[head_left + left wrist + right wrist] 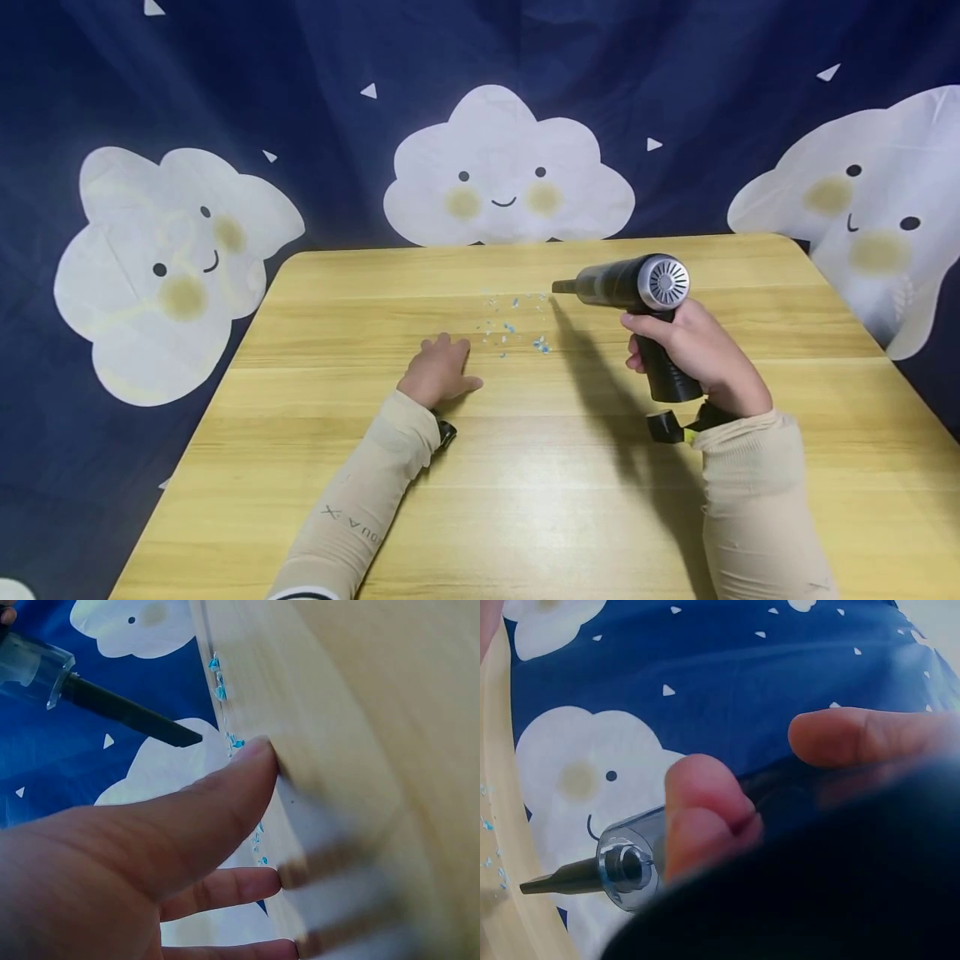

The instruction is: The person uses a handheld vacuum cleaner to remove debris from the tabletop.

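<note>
Right hand (pixel 697 350), right of centre in the head view: grip closed round the handle of a black blower (pixel 636 287). Blower held above the worktop (pixel 525 500), its shadow falling below toward the lower right of the frame. Narrow nozzle (pixel 564 287) points left; silver vent (pixel 665 282) at the barrel's other end.

Bits (pixel 510 327), blue and white, scattered mid-frame on the worktop, left of and below the nozzle, a few near its tip. In the left wrist view they run down the middle of the frame, partly behind the thumb.

Left hand (pixel 441 371), left of and just below the bits: grip wide, holding nothing, fingers spread, fingertips touching the worktop.

Beige sleeves (pixel 753 500) on both arms, a black device (pixel 665 427) at each wrist. Navy curtain (pixel 330 50) across the top, printed with smiling white clouds (pixel 510 158).
</note>
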A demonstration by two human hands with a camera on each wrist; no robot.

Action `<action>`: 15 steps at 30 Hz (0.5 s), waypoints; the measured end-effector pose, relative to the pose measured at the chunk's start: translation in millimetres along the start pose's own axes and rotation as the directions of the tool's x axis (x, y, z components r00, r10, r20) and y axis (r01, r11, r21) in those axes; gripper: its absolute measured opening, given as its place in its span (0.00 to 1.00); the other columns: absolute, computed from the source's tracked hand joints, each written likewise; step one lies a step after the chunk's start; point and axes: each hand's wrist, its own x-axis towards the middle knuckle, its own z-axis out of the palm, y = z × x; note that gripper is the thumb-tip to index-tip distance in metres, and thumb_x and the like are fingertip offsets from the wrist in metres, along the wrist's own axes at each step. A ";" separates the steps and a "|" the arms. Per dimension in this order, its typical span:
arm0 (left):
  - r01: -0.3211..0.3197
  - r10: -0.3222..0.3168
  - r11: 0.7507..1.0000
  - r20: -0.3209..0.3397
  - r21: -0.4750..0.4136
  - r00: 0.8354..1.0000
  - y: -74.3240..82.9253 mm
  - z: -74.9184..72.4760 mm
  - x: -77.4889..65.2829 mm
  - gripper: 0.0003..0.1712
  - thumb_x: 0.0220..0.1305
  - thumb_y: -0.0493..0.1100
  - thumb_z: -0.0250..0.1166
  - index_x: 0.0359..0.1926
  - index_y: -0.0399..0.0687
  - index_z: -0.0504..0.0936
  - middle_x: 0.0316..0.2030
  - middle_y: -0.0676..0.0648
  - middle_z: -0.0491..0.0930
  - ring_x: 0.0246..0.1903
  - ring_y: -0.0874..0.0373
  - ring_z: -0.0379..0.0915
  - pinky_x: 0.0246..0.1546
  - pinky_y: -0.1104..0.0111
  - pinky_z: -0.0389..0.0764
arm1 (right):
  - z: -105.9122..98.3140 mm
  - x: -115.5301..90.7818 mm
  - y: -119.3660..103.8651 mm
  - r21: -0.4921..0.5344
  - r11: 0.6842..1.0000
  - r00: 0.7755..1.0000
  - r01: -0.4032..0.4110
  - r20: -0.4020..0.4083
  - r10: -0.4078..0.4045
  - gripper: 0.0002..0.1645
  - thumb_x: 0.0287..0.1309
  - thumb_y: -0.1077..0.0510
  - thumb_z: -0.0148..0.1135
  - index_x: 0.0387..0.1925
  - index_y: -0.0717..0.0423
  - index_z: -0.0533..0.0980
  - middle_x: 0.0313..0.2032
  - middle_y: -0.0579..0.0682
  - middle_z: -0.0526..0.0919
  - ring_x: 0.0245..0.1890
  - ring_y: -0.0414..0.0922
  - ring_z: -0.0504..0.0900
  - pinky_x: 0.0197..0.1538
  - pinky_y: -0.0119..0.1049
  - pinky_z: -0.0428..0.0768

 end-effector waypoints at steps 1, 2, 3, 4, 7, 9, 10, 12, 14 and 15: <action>-0.001 0.001 1.000 -0.002 0.000 1.000 -0.1 -0.1 -0.1 0.39 0.58 0.58 0.66 0.63 0.42 0.68 0.59 0.32 0.67 0.53 0.33 0.64 0.44 0.45 0.78 | 0.2 0.4 0.1 0.001 1.000 1.000 -0.005 0.007 0.005 0.21 0.65 0.52 0.56 0.45 0.66 0.65 0.22 0.53 0.78 0.22 0.47 0.80 0.31 0.42 0.83; -0.002 0.002 1.000 -0.002 -0.001 1.000 -0.3 0.0 -0.1 0.39 0.58 0.58 0.66 0.63 0.42 0.68 0.59 0.32 0.67 0.53 0.33 0.64 0.44 0.45 0.78 | 0.2 0.8 0.3 -0.003 1.000 1.000 -0.008 0.011 0.009 0.20 0.65 0.53 0.56 0.45 0.67 0.65 0.22 0.53 0.78 0.22 0.47 0.80 0.32 0.42 0.83; -0.002 0.002 1.000 -0.002 -0.002 1.000 -0.3 0.0 -0.1 0.38 0.58 0.58 0.66 0.63 0.42 0.68 0.59 0.33 0.67 0.53 0.34 0.64 0.44 0.45 0.78 | 0.2 1.2 0.4 -0.004 1.000 1.000 -0.012 0.013 0.012 0.20 0.65 0.53 0.56 0.45 0.68 0.65 0.22 0.53 0.78 0.22 0.47 0.80 0.32 0.42 0.83; -0.002 0.002 1.000 -0.002 -0.002 1.000 -0.4 0.1 -0.1 0.38 0.58 0.58 0.66 0.63 0.42 0.68 0.59 0.33 0.67 0.53 0.34 0.64 0.45 0.45 0.78 | 0.1 1.4 0.6 -0.006 1.000 1.000 -0.016 0.015 0.016 0.20 0.65 0.54 0.56 0.45 0.68 0.65 0.22 0.54 0.78 0.22 0.47 0.80 0.32 0.42 0.83; -0.002 0.002 1.000 0.000 -0.001 1.000 -0.8 0.2 -0.1 0.39 0.58 0.58 0.66 0.63 0.42 0.68 0.59 0.33 0.67 0.53 0.34 0.64 0.45 0.45 0.77 | -0.4 1.8 1.4 -0.017 1.000 1.000 -0.025 0.018 0.025 0.19 0.65 0.54 0.55 0.45 0.67 0.65 0.22 0.54 0.78 0.22 0.48 0.81 0.32 0.42 0.83; -0.003 0.003 1.000 0.000 0.000 1.000 -0.8 0.1 0.0 0.39 0.58 0.58 0.66 0.63 0.42 0.68 0.60 0.33 0.67 0.54 0.34 0.63 0.45 0.45 0.77 | -0.8 2.3 2.1 -0.022 0.999 0.999 -0.031 0.021 0.031 0.19 0.66 0.54 0.55 0.45 0.67 0.65 0.22 0.53 0.78 0.22 0.48 0.81 0.32 0.42 0.83; -0.003 0.003 1.000 0.001 0.001 1.000 -0.7 0.0 -0.1 0.39 0.58 0.59 0.66 0.63 0.42 0.67 0.60 0.33 0.67 0.54 0.34 0.63 0.45 0.45 0.77 | -1.0 2.7 2.5 -0.023 0.999 0.999 -0.033 0.025 0.033 0.19 0.65 0.53 0.55 0.45 0.67 0.65 0.23 0.53 0.78 0.22 0.48 0.81 0.32 0.42 0.83; -0.001 0.001 1.000 0.002 0.003 1.000 -0.4 -0.1 0.3 0.39 0.58 0.59 0.66 0.64 0.42 0.67 0.60 0.33 0.66 0.54 0.34 0.63 0.45 0.45 0.77 | -1.1 3.5 3.3 -0.022 0.999 0.999 -0.038 0.031 0.039 0.20 0.65 0.52 0.55 0.45 0.67 0.65 0.23 0.53 0.78 0.23 0.49 0.81 0.32 0.42 0.82; -0.001 0.001 1.000 0.002 0.003 1.000 -0.1 -0.3 0.7 0.39 0.58 0.59 0.66 0.64 0.43 0.67 0.60 0.33 0.66 0.54 0.34 0.63 0.46 0.45 0.77 | -1.0 4.3 3.9 -0.018 0.999 0.998 -0.042 0.039 0.043 0.21 0.65 0.52 0.56 0.46 0.67 0.65 0.23 0.53 0.78 0.23 0.49 0.81 0.31 0.42 0.82; -0.002 0.002 1.000 0.002 0.003 1.000 -0.1 -0.3 0.8 0.39 0.58 0.59 0.66 0.64 0.43 0.67 0.60 0.33 0.66 0.54 0.34 0.63 0.46 0.46 0.77 | -0.9 4.7 4.2 -0.016 0.999 0.998 -0.043 0.043 0.044 0.21 0.65 0.51 0.56 0.46 0.66 0.65 0.23 0.53 0.78 0.22 0.49 0.81 0.31 0.41 0.81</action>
